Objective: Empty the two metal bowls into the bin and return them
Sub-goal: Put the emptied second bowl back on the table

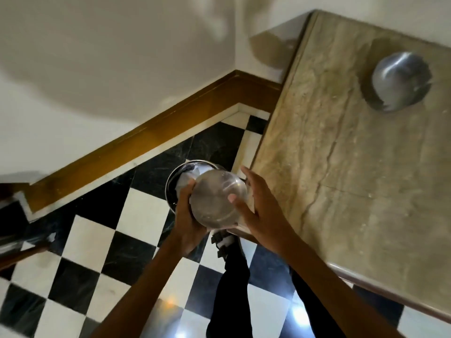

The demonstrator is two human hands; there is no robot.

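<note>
A metal bowl (216, 198) is turned upside down, bottom toward me, right over the open round metal bin (179, 173) on the floor. My left hand (186, 215) grips its left rim. My right hand (253, 203) holds its right side, thumb pressed on the bowl's bottom. White lining or paper shows inside the bin behind the bowl. The second metal bowl (400, 85) stands far off on the marble table (353, 167) at the upper right, blurred, its contents not clear.
The black-and-white checkered floor (102, 252) spreads below. A white wall with a brown skirting board (151, 132) runs behind the bin. My leg and foot (231, 252) stand beside the bin, close to the table's edge. A dark object lies at the left edge.
</note>
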